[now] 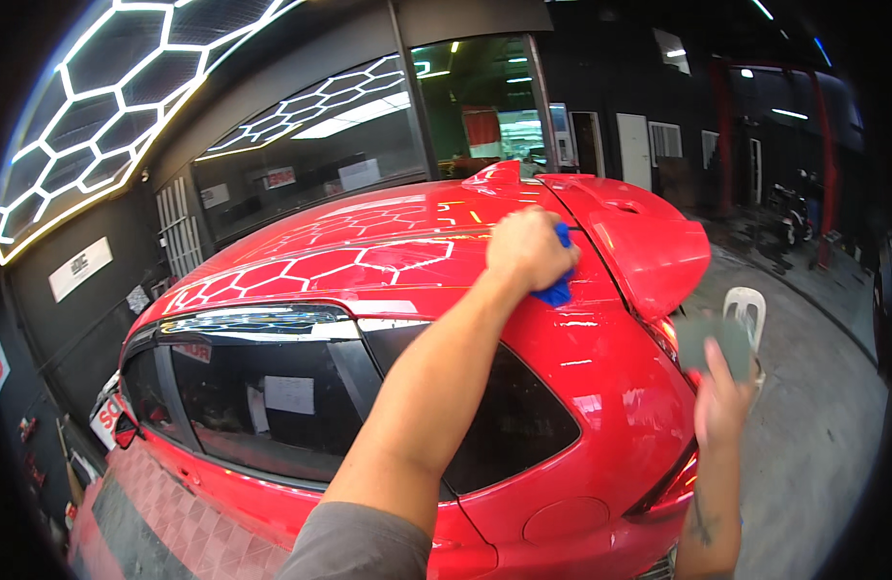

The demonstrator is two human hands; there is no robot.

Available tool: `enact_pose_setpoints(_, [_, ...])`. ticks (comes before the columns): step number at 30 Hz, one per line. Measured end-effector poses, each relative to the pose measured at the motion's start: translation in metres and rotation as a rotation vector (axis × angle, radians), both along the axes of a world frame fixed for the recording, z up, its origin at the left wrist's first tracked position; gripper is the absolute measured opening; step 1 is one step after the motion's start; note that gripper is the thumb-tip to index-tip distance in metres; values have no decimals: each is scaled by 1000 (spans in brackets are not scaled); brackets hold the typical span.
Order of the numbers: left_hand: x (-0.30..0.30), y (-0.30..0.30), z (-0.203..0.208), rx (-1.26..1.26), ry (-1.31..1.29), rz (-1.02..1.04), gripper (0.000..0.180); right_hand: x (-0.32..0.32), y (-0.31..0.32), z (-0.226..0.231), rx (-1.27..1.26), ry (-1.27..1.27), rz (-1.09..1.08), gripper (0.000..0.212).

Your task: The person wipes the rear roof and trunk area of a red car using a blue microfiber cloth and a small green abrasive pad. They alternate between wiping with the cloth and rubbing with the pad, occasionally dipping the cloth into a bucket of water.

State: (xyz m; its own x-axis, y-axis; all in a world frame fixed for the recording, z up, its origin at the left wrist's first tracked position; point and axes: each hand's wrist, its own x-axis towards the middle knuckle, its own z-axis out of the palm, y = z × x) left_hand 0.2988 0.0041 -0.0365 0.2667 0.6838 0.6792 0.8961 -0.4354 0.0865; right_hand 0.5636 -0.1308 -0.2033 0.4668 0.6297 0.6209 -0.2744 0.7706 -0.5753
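My left hand (pixel 533 249) is closed around a bunched blue cloth (pixel 558 275), pressed to the glossy red roof of a car (pixel 600 358) near its rear edge. Just beyond it sits the red fin antenna (pixel 494 176), and to its right the rear spoiler (pixel 649 246). Off the car's rear corner, my right hand (pixel 721 401) is raised and grips a flat grey-green rectangular piece (pixel 714 348), smeared by motion. What kind of piece it is I cannot make out. It appears apart from the car body, in front of a white plastic chair (pixel 747 307).
The car's dark side windows (pixel 272 396) run along its near side. A honeycomb ceiling light (pixel 98 126) hangs at upper left and mirrors in the roof. Behind the car stands a glazed wall (pixel 315 159). Grey concrete floor (pixel 804 425) lies to the right, with a motorcycle (pixel 796 217) farther back.
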Motion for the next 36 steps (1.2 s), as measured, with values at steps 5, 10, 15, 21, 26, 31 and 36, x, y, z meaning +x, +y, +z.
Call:
enact_pose_setpoints(5, [-103,3,18,7,-71,109,46,-94,126,62,12,-708,-421,30])
enact_pose_setpoints(10, [-221,7,30,167,-104,161,48,-154,149,92,-160,-1067,-611,33])
enact_pose_setpoints(15, [-338,-4,49,138,-130,219,38,-153,142,84,-184,-1260,-688,40])
enact_pose_setpoints(21, [-346,-9,48,158,-162,197,52,-216,145,109,-408,-1377,-906,45])
enact_pose_setpoints(26, [-354,-2,41,186,-158,172,53,-411,124,131,-48,-1537,-669,49])
enact_pose_setpoints(31, [-357,-5,43,76,-133,238,55,-363,126,130,-7,-1586,-540,47])
enact_pose_setpoints(36, [-350,-1,42,237,-179,164,48,-167,163,129,-386,-1413,-963,51])
